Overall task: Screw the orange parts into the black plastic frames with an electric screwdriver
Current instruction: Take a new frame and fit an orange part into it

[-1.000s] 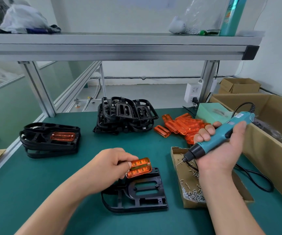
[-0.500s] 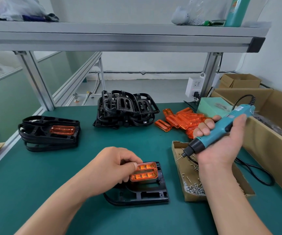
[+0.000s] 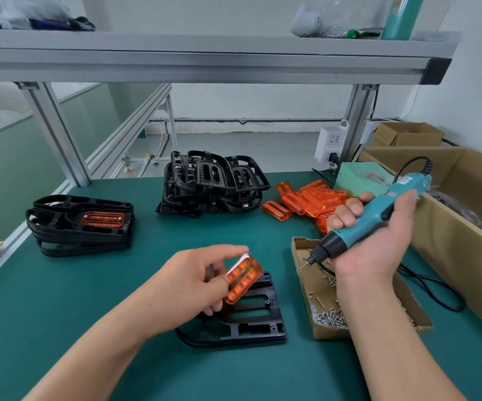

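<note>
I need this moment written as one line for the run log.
left hand: pinches orange part, tilted over black frame | right hand: grips electric screwdriver, tip above screw box | part: not seated

My left hand hides the left corner of the black frame. The orange part has a motion-blurred top edge, so fingertip placement is unclear. My right hand covers the screwdriver mid-body, and the bit tip is too small to read. Screws are too small to count, and some are behind my wrist. The cardboard box is cut off by the right edge, the bottle by the top.
</note>
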`<state>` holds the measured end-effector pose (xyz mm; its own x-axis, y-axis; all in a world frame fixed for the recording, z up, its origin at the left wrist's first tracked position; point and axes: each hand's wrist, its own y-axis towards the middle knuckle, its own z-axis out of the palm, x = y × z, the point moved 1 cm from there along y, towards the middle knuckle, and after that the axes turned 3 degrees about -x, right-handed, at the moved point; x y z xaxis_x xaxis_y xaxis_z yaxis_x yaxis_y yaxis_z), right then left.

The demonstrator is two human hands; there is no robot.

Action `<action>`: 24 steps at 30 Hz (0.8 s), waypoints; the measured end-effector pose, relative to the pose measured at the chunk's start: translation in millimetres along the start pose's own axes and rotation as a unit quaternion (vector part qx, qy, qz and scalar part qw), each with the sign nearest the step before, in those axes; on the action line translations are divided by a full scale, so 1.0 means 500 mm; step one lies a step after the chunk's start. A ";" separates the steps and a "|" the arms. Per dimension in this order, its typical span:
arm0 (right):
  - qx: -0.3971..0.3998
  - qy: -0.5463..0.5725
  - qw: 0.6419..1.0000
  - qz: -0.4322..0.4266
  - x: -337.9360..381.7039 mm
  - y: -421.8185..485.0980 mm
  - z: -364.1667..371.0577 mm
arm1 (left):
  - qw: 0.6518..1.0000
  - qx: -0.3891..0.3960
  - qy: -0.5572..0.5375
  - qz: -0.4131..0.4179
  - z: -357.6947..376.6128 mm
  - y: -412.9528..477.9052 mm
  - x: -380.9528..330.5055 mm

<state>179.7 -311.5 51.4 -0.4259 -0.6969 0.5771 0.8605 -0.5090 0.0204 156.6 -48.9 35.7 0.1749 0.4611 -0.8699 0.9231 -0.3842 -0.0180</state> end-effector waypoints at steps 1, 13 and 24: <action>-0.006 -0.009 1.000 -0.006 0.001 0.002 -0.003 | 1.000 0.002 -0.008 0.007 0.000 -0.001 -0.003; 0.019 0.043 0.999 0.027 0.004 0.026 -0.010 | 0.995 -0.094 0.043 0.012 0.016 0.004 -0.007; 0.028 0.050 0.998 0.029 0.004 0.028 -0.011 | 0.997 -0.069 0.000 0.020 0.051 0.001 -0.021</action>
<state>189.4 -322.7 48.3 -0.3979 -0.7728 0.4943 0.8977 -0.4391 0.0362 146.7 -74.3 32.2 0.2130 0.4482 -0.8682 0.9538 -0.2880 0.0853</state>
